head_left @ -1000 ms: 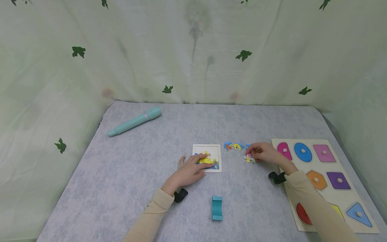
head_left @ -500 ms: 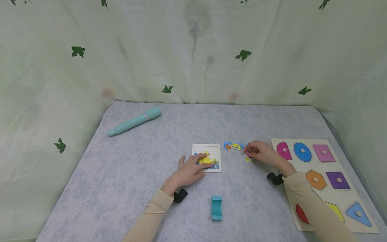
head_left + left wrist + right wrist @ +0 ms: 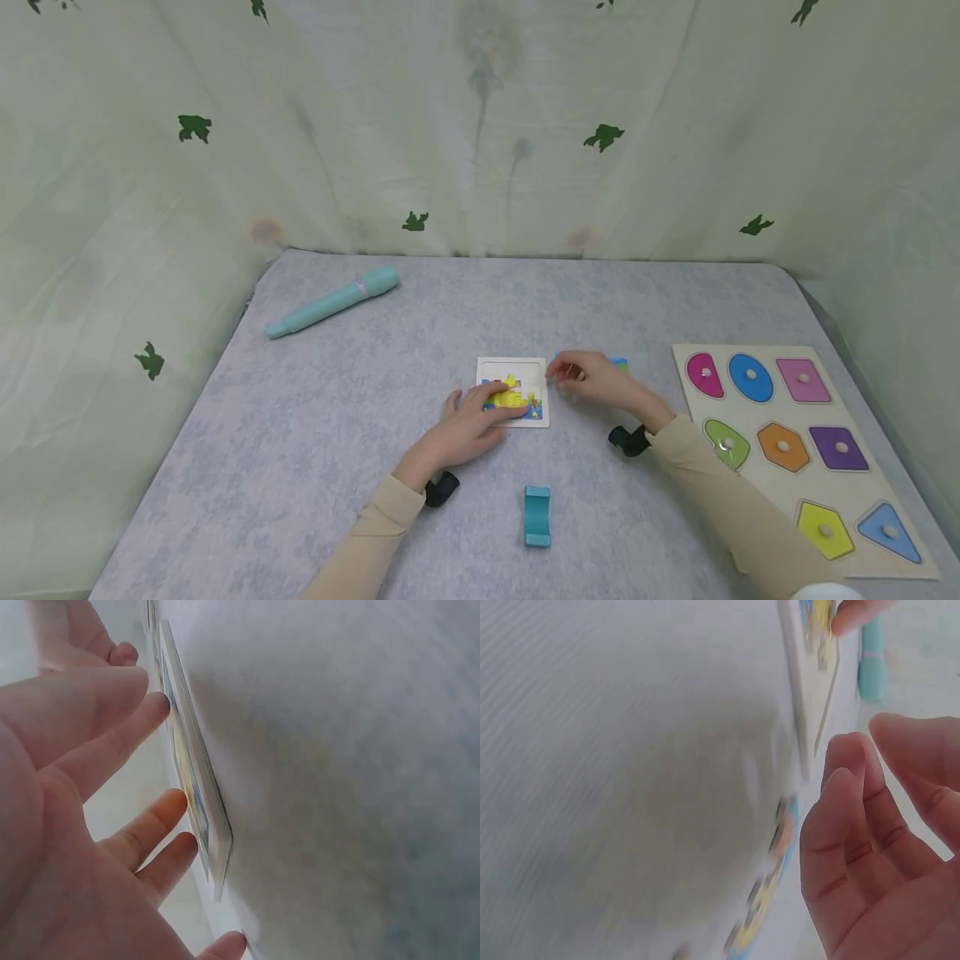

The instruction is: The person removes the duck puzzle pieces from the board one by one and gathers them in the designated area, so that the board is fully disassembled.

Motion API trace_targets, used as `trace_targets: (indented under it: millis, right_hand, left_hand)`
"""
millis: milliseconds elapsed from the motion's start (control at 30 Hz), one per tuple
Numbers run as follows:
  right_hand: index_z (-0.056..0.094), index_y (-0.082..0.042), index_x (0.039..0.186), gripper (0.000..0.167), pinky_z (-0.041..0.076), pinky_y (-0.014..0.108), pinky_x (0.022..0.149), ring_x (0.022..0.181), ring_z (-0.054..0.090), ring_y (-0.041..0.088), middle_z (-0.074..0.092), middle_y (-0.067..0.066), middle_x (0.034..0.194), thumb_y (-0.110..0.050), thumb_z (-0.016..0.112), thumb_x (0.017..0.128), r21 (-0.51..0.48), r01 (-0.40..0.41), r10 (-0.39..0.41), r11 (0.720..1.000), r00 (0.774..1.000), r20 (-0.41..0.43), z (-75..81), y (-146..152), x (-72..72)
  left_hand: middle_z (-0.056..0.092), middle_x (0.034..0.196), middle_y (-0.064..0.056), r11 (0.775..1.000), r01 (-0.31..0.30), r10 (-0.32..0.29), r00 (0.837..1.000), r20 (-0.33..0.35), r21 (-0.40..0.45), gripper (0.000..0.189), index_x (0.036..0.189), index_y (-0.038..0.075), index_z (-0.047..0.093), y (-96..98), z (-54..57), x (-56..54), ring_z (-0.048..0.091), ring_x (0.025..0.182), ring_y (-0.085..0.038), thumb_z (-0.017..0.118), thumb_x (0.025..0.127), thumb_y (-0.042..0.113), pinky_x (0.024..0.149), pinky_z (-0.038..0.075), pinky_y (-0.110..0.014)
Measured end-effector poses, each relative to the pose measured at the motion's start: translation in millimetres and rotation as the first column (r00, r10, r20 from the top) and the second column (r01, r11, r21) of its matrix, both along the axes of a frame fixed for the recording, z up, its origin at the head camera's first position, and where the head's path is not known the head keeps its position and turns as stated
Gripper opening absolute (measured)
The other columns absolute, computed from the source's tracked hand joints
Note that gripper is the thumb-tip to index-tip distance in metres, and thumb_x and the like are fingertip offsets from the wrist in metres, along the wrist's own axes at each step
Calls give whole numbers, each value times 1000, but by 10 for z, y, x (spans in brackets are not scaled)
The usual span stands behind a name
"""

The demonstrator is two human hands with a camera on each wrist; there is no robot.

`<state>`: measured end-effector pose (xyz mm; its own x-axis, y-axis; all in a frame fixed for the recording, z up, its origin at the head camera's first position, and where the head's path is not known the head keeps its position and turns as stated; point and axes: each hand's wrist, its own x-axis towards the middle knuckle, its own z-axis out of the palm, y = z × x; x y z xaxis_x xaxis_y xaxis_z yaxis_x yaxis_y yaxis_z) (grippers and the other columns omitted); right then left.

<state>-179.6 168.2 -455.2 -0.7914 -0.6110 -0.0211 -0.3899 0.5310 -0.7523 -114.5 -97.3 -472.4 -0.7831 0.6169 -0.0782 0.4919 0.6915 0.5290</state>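
A small white-framed jigsaw puzzle (image 3: 543, 392) with yellow and blue pieces lies on the table. My left hand (image 3: 467, 429) rests spread across its lower left part, covering some of the picture; the left wrist view shows the fingertips along the puzzle. Just right of the frame is my right hand (image 3: 592, 382), fingers bent and tips brought together. No piece shows between these fingertips in the right wrist view, though a small one could be hidden there. Loose puzzle pieces (image 3: 784, 829) lie below that hand; from the head only a blue piece (image 3: 620, 364) shows clearly.
A wooden shape board (image 3: 787, 496) with knobbed shapes occupies the right side, partly under the right sleeve. A teal pen-shaped object (image 3: 333, 302) lies at the back left. Toward the front is a small teal bracket-like block (image 3: 537, 517). Pale curtains surround the table.
My right hand has moved left from the loose pieces to the puzzle's right edge, now covering most of the pieces and uncovering more of the shape board. The left hand has barely moved.
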Motion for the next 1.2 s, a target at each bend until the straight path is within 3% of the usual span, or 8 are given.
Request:
trace_targets:
  millis: [200,533,867,1200]
  right_hand:
    - [66,-4,101,15,46,32,72,79,54,17,62,5,90,3,63,88,-10,-14,15,1000,999,43,6,-248,-21]
    - [66,-3,103,25,46,30,74,81,55,15,63,3,97,6,59,81,18,-28,27,999,998,60,-70,-527,-75]
    - [65,-4,107,29,44,29,68,75,51,15,60,3,89,6,61,80,41,26,-30,999,996,79,-77,-611,-58]
    - [68,-9,108,26,45,30,70,77,52,16,56,1,90,1,64,85,63,17,-18,998,1000,18,-114,-632,-58]
  left_hand:
    - [29,151,-11,999,-33,33,999,-20,-17,40,138,25,55,-78,12,39,24,138,-30,55,98,23,101,12,-66]
    - [30,150,-14,1000,-9,9,1000,-9,15,40,138,21,55,-154,26,66,25,138,-31,56,98,21,101,9,-66]
    - [33,149,-13,1000,-18,18,999,-31,6,40,137,21,56,-134,23,61,29,136,-33,57,97,21,100,11,-68]
    - [34,148,-14,1000,-23,24,999,-26,19,39,136,21,56,-127,48,65,29,136,-33,57,97,19,101,10,-68]
